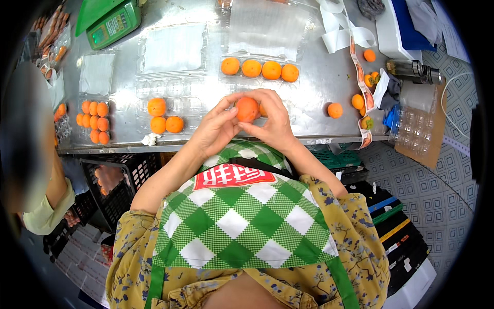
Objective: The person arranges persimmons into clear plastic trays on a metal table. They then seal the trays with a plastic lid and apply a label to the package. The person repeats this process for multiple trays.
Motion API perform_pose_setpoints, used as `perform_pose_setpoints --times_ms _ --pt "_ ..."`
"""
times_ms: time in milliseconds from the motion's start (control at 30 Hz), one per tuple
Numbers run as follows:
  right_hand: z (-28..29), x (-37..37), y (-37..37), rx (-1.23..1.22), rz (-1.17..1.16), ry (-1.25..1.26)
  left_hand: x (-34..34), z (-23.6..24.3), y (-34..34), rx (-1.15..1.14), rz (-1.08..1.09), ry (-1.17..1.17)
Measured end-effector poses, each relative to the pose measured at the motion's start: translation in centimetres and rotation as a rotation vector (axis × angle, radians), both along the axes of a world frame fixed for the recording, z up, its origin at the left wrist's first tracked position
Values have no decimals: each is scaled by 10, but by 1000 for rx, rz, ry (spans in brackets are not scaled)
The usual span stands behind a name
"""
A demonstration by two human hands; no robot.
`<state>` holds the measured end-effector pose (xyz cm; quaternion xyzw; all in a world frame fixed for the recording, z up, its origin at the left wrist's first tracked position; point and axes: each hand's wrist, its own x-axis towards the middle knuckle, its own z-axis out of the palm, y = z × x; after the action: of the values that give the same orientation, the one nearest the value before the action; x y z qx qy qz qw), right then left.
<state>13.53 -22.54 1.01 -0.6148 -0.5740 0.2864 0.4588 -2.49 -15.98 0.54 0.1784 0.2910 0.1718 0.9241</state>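
Note:
An orange persimmon (247, 109) is held up between my two hands at the table's near edge. The thumb and fingertips of my left hand (215, 126) press on its left side. My right hand (275, 119) curls over its top and right side, fingers closed on it. Behind my right fingers part of another persimmon (263, 110) shows. Just beyond my hands, a row of several persimmons (261, 69) fills one line of a clear plastic tray (301, 77). To the left, a second clear tray (184, 103) carries three persimmons (158, 124).
A green digital scale (110, 26) stands far left, near a packed tray of persimmons (93, 121). Loose persimmons (335, 110), a label strip (360, 77) and a dark bottle (411, 69) lie right. Black crates (116, 190) stand below the table; a co-worker's arm (55, 185) is at left.

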Motion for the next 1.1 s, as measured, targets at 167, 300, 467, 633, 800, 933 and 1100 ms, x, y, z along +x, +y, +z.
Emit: perform_pose_setpoints --times_ms 167,300,467,633,800,933,1100 --pt "-4 0 4 23 53 -12 0 -5 -2 -19 26 1" --pt "-10 11 2 9 42 -20 2 -6 -5 -18 47 57" --pt "-39 113 10 -74 -351 -74 -3 -6 1 44 18 180" --pt "-63 277 10 -47 -760 -658 -10 -10 8 98 33 275" --pt "-69 368 14 -352 -825 -782 -14 -14 12 125 35 338" --pt "-64 365 24 -628 -729 -1005 -11 -8 12 132 50 413" --pt "-67 370 31 -642 -510 -1180 -5 -19 15 301 18 508"
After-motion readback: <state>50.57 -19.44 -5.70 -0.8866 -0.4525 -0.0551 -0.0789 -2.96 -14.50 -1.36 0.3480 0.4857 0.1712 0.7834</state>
